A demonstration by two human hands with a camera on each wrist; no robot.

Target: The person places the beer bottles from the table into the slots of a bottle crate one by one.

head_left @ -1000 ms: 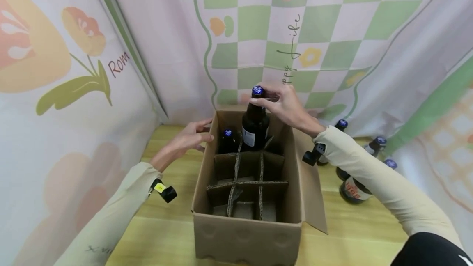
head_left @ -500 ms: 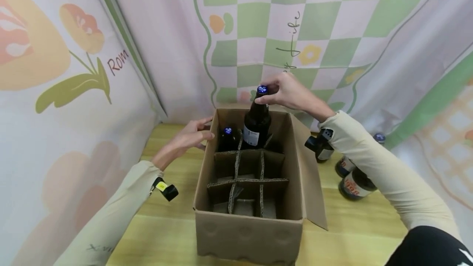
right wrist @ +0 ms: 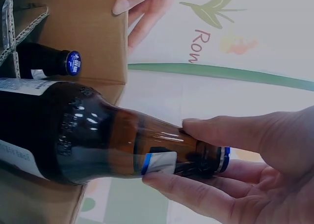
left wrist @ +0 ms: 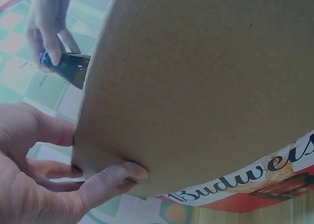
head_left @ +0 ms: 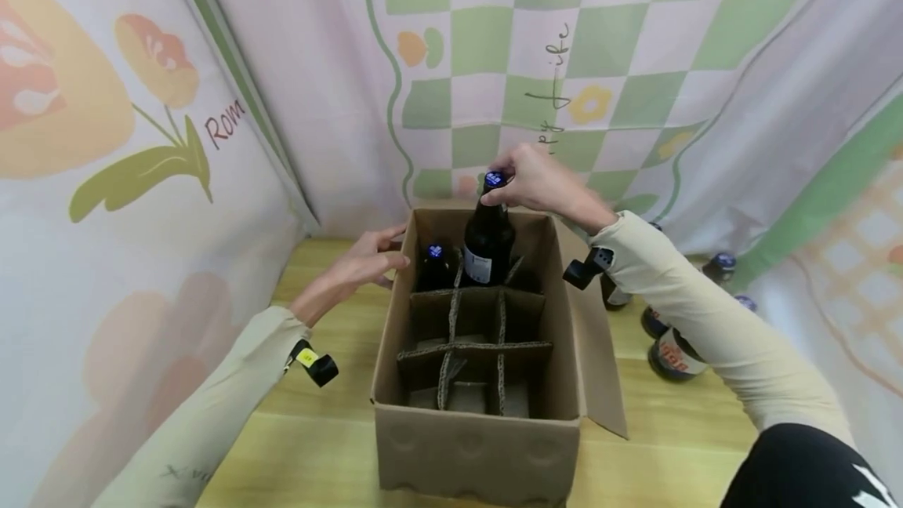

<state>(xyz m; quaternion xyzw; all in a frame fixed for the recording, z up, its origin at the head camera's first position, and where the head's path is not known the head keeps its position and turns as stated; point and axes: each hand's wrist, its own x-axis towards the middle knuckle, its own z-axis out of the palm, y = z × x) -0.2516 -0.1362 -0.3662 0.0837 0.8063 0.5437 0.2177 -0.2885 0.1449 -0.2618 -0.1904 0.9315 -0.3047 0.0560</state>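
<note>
A cardboard box [head_left: 476, 449] stands open on the table, divided by cardboard partitions [head_left: 474, 350]. My right hand [head_left: 539, 183] pinches the neck of a dark brown beer bottle [right wrist: 93, 130], just below its blue cap. That bottle is upright over the middle cell of the back row, its lower part down between the partitions. My left hand [head_left: 356, 266] holds the box's left rim near the back corner, thumb over the edge and fingers against the outside. A second blue-capped bottle [head_left: 434, 266] sits low in the back-left cell. The held bottle's base is hidden.
Several more bottles [head_left: 677, 355] stand on the wooden table [head_left: 310, 429] to the box's right, partly behind my right sleeve. A box flap [head_left: 600, 359] hangs out on that side. Patterned curtains [head_left: 487, 45] close in the back and sides.
The held bottle shifted slightly right with my right hand, then came back left and a little lower. My left hand stays on the box rim.
</note>
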